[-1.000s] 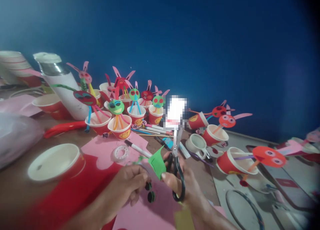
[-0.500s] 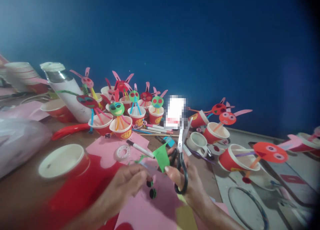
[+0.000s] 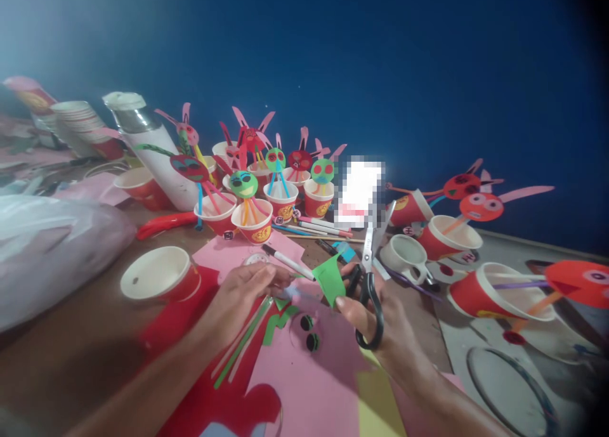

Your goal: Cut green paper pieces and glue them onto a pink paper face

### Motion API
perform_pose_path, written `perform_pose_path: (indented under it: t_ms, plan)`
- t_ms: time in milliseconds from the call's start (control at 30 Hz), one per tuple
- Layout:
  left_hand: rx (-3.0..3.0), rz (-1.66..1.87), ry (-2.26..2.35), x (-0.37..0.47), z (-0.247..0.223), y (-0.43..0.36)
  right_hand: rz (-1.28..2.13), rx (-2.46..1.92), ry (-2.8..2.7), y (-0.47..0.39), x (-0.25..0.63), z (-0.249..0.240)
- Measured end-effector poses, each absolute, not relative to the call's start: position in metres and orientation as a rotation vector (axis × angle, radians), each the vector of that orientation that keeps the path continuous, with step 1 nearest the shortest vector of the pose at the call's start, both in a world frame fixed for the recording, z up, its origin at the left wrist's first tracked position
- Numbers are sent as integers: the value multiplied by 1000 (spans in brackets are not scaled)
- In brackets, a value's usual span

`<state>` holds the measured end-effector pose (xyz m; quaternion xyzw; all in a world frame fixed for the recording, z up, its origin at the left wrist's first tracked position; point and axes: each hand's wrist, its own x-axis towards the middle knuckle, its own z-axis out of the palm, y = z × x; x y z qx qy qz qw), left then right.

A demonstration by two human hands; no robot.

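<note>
My right hand (image 3: 380,319) holds black-handled scissors (image 3: 368,256), their blades apart and pointing up and away. A green paper piece (image 3: 329,280) is also held at its thumb and fingers. To the left, my left hand (image 3: 252,285) has its fingers pressed together; what they pinch, if anything, is too small to tell. Below the hands lies pink paper (image 3: 304,386) with a round pink face piece (image 3: 307,332) bearing two dark eyes. Green scraps (image 3: 272,328) and thin strips (image 3: 242,343) lie beside it, over red paper (image 3: 200,386).
Red-and-white paper cups with paper figures, such as a green-faced one (image 3: 243,184), stand along the back. A tilted white flask (image 3: 157,164), a plastic bag (image 3: 52,259) and a cup on its side (image 3: 162,275) are left. A mug (image 3: 404,259) stands right.
The view has shifted, so most things appear farther right. My left hand has moved up and nearer the green paper, uncovering the face piece and strips. My right hand still holds the scissors.
</note>
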<state>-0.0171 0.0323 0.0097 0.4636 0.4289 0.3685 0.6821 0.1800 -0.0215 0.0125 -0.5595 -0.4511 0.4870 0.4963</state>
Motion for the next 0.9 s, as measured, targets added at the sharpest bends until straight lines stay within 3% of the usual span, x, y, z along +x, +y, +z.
perform_pose_path:
  t_ms: [300, 533, 900]
  plan:
    - [883, 676, 714, 15, 9, 3, 1267, -1237, -1059, -29, 160, 0]
    - [848, 753, 852, 21, 7, 1, 1413, -1172, -887, -30, 150, 2]
    - [824, 667, 987, 22, 2, 1, 1314, -1260, -992, -29, 150, 7]
